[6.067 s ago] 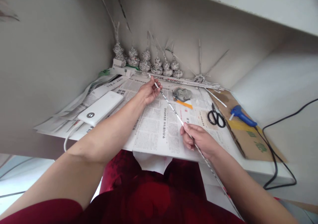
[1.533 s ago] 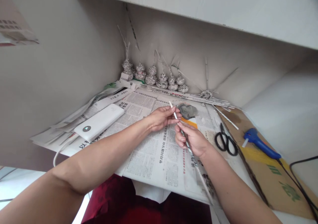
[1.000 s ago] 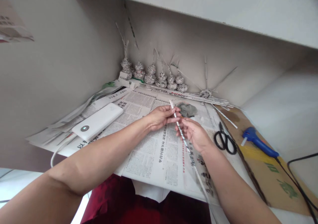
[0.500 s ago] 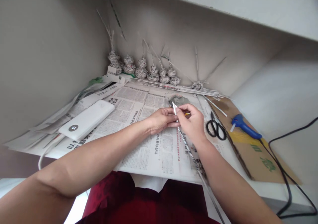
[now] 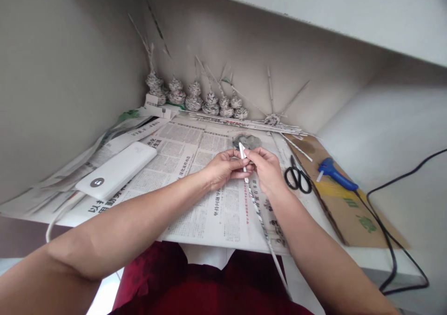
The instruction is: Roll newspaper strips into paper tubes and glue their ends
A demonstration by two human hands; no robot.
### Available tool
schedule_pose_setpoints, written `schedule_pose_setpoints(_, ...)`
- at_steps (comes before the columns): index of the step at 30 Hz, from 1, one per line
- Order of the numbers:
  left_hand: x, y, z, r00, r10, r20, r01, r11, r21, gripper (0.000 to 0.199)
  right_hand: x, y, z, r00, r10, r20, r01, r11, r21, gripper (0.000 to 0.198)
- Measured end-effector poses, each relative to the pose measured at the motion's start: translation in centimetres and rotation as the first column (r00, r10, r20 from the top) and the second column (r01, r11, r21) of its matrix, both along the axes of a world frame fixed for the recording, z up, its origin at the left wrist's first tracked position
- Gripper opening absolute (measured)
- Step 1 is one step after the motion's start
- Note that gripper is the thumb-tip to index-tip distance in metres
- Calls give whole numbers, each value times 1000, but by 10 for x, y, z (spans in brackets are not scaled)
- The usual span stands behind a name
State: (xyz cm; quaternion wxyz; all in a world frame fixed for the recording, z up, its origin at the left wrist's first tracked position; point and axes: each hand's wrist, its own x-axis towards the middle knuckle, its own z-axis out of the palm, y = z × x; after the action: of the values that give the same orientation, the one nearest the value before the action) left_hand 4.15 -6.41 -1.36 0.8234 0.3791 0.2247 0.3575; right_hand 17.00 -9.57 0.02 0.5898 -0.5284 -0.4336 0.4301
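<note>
**Both hands pinch the tip of a rolled newspaper stick**

The left hand [image 5: 223, 168] and the right hand [image 5: 267, 170] meet above the spread newspaper [image 5: 209, 203], their fingertips close together at the upper end of a long rolled newspaper stick [image 5: 256, 210]. The left thumb and fingers are narrowed around the stick just below its white tip; the right hand's fingers are closed on it from the other side, touching the left fingertips. The stick slants from the hands down toward the person, passing over the table's near edge.

Just beyond the hands lies a small grey crumpled wad [image 5: 248, 141] on the newspaper. To the right of the right hand lie black scissors [image 5: 297, 179], closed, near the edge of a brown cardboard sheet [image 5: 349, 208]. On that cardboard rests a blue glue gun [image 5: 335, 175] with its black cable [image 5: 391, 240] trailing off to the right. Left of the arms a white power bank [image 5: 117, 170] lies on the paper with a white cord attached. Along the back wall stands a row of small woven paper cones [image 5: 195, 98], and beside them lies a bundle of loose paper sticks [image 5: 251, 124].
</note>
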Motion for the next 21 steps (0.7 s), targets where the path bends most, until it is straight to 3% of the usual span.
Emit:
schedule_pose_setpoints(6, -1, 0, 4, 999, 27, -26, -28, 1000, -9, 8, 2, 3, -6, 999, -27, -24, 28, 998, 54, 27)
schedule_pose_setpoints(11, -2, 4, 1, 999, 11, -44, -12, 999, -31, 8, 3, 5, -8, 993, -21, 114, 10, 996, 90, 25)
schedule_pose_setpoints(14, -3, 6, 1, 997, 11, -71, -15, 998, -54, 11, 13, 1, -2, 950, 8, 313, -23, 999, 46, 26)
schedule_pose_setpoints(16, -4, 7, 3, 996, 26, -87, -33, 997, -73, 13, 34, -7, 6, 819, -11, 574, -1, 1000, 20, 25)
schedule_pose_setpoints(18, -5, 8, 5, 995, 36, -95, -44, 995, -89, 15, 68, -17, 13, 528, -84, 845, 74, 996, 53, 20)
schedule_pose_setpoints(21, -6, 8, 7, 995, 33, -91, -42, 994, -100, 17, 134, -36, 18, 53, -98, 994, 350, 934, 73, 29)
